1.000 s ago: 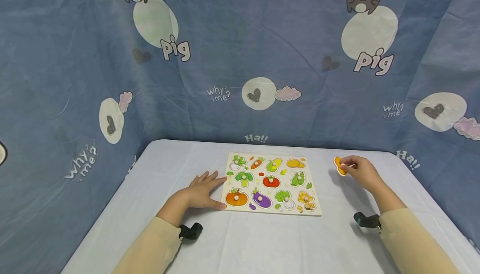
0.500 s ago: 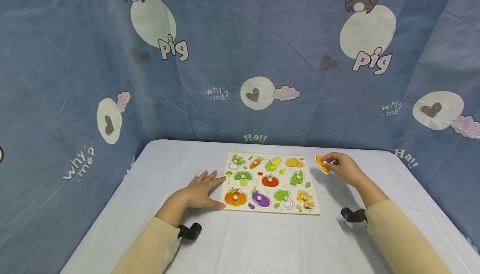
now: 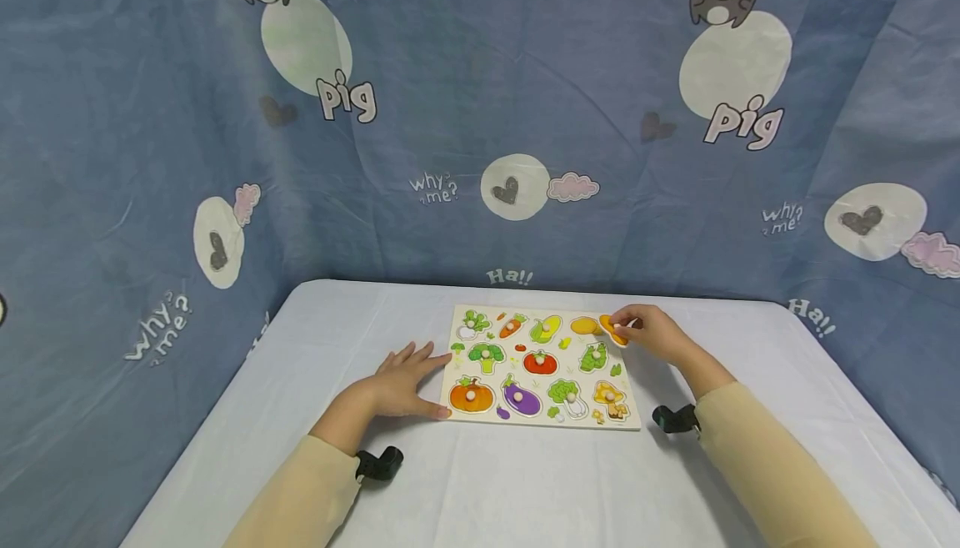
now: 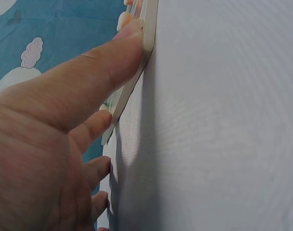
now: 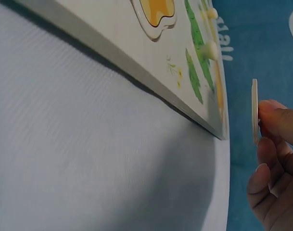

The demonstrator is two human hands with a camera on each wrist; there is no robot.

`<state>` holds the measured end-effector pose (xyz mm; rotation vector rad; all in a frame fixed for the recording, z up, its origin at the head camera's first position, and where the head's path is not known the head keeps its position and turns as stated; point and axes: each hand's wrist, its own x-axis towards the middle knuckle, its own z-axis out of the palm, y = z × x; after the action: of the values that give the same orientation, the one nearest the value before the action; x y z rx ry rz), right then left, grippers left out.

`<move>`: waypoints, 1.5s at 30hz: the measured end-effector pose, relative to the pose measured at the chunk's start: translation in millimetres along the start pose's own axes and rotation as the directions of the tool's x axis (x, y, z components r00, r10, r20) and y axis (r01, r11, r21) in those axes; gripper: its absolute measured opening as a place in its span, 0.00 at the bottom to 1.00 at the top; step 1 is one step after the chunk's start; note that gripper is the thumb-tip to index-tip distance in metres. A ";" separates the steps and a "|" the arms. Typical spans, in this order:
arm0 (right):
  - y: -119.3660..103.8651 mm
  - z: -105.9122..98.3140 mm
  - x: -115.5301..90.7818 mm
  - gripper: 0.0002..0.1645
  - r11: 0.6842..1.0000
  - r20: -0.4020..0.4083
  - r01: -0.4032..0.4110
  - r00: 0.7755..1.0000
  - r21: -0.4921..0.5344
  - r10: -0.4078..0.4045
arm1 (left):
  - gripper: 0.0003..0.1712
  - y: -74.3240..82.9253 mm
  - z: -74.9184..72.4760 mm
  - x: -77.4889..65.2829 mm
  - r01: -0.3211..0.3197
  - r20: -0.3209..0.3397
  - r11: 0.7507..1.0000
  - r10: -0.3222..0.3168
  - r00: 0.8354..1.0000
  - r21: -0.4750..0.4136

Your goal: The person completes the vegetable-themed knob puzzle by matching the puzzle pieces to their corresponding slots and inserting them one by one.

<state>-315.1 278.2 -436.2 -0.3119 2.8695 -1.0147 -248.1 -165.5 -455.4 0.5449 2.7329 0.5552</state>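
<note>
A wooden vegetable puzzle board point(image 3: 540, 427) lies on the table, its knobbed pieces including a pumpkin point(image 3: 471, 398), a tomato point(image 3: 540, 363) and an eggplant point(image 3: 522, 399). My right hand point(image 3: 654, 335) pinches an orange, rounded puzzle piece point(image 3: 606, 327) by its knob, over the board's upper right corner. In the right wrist view that piece point(image 5: 255, 110) shows edge-on, raised apart from the board. Beside it is a yellow-orange potato-shaped spot point(image 3: 585, 326) with no knob, partly covered. My left hand point(image 3: 397, 385) has spread fingers; thumb and index finger touch the board's left edge.
A white cloth covers the table point(image 3: 525, 490). Behind it hangs a blue curtain point(image 3: 420, 114) printed with pigs and hearts. Each wrist wears a black camera mount, the left one point(image 3: 381, 463) near the table surface, the right one point(image 3: 673, 419) below the board's right side.
My right hand has carried the orange puzzle piece leftward, from the table's right side to over the board's upper right corner. The left hand and board have stayed put.
</note>
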 end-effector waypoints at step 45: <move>-7.2 22.4 33.2 0.09 1.000 0.088 -0.016 0.996 -0.007 0.016 | 0.57 1.4 1.7 -0.7 0.014 -0.006 1.000 -0.014 1.000 -0.022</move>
<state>-343.1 251.7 -449.4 -0.3253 2.7925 -0.9634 -246.5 -164.0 -456.1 0.5188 2.7308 0.5839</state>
